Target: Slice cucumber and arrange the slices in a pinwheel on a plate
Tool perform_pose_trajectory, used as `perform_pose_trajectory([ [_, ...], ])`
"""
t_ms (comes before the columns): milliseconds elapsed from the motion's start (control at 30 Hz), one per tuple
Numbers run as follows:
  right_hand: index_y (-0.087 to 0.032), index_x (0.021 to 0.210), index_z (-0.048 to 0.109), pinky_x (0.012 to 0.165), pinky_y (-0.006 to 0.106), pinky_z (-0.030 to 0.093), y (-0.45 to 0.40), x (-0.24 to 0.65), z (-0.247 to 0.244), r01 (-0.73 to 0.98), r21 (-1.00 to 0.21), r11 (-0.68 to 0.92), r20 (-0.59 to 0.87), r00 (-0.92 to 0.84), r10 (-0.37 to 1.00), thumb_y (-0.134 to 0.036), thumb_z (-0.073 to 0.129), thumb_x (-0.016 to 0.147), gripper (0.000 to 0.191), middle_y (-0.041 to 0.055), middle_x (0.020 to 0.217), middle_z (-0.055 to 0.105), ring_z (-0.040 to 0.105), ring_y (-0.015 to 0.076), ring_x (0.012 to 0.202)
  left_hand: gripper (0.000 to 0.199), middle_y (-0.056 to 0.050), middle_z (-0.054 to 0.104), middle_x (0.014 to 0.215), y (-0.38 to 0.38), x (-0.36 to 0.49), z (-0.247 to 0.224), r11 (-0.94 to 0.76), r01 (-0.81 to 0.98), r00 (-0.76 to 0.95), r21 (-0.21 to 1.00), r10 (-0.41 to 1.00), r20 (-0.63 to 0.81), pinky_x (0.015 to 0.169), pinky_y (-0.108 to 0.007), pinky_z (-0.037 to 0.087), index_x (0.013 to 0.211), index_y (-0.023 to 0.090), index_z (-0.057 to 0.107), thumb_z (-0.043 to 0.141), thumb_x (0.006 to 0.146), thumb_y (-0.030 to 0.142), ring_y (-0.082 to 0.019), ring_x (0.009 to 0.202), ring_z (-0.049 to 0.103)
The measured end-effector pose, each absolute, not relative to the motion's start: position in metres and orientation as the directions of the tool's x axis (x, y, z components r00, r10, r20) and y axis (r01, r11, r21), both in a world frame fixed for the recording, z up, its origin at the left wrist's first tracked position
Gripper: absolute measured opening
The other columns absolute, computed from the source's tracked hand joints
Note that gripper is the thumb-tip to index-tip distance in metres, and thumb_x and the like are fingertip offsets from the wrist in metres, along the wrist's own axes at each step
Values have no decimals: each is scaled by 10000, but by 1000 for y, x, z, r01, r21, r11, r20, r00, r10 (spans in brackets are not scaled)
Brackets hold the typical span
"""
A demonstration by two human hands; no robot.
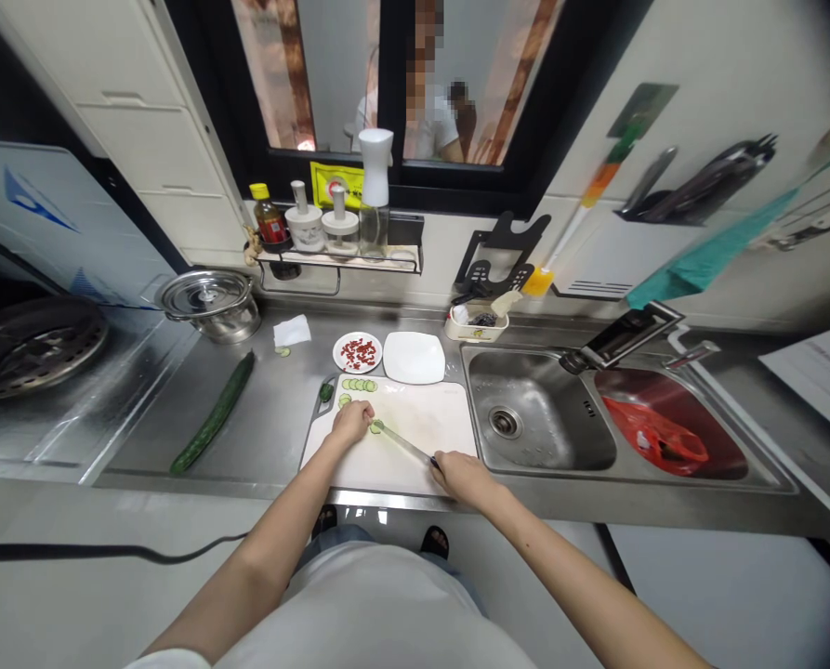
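Observation:
My right hand (462,478) is wrapped round the dark handle of a kitchen knife (405,444), whose blade points left across the white cutting board (415,472). At the blade's tip lies a cucumber slice (376,427). My left hand (353,424) is closed with curled fingers beside that slice; what sits inside the fingers is hidden. Along the board's upper left runs a row of overlapping cucumber slices (359,384), with another slice (345,400) just below. A dark green cucumber end (326,392) rests at the board's left corner.
Behind the board stand a plate of chopped red pieces (357,353) and a white plate (415,357). A whole cucumber (214,414) and a lidded steel pot (209,302) are on the left. The sink (540,409) adjoins the board's right side; a red bag (655,437) lies in its second basin.

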State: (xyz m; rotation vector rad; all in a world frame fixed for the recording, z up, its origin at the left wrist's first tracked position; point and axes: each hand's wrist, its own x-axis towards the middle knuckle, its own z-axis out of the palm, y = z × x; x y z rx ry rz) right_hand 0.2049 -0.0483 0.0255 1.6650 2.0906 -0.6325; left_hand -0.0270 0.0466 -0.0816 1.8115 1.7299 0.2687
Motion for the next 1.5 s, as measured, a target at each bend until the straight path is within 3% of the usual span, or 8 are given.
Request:
perform_pose_trajectory([
  [533,-139,1074,643,773,317,459,-49,214,30,968,-79,239,-571,-240,785,-307,407,932,323,169,1048,682,650,265,980,127,-45,697,883,46,-27,-81,36,835,126,549,959,-255,743,-243,412,847,181,675,564,795,150,-161,839,595],
  [1133,-162,1059,646,728,279,398,-65,227,44,984,-107,145,-591,-180,786,-319,438,918,296,157,1066,681,640,251,978,166,-42,695,884,43,-26,-82,1,835,139,550,967,-212,744,-256,405,833,188,666,515,794,131,-171,851,586],
  [1233,-169,1034,649,705,265,375,-67,227,38,982,-175,76,-584,-166,794,-336,454,912,284,143,1048,684,634,238,958,186,-44,693,900,42,-25,-82,5,834,133,552,969,-210,759,-263,407,842,189,668,497,802,125,-174,862,584],
  [1400,-165,978,630,648,228,343,-75,222,9,912,-401,-83,-535,-159,830,-385,417,935,308,95,964,696,623,181,863,181,-60,673,933,36,-23,-80,-12,839,131,545,975,-180,803,-276,407,867,179,661,495,819,128,-183,902,568],
  [1500,-165,978,618,653,227,339,-79,212,-6,896,-415,-156,-486,-74,871,-411,394,945,335,91,955,694,619,177,858,177,-75,648,955,28,-20,-77,-44,858,132,512,982,-137,850,-296,396,904,178,650,482,855,157,-198,947,550],
])
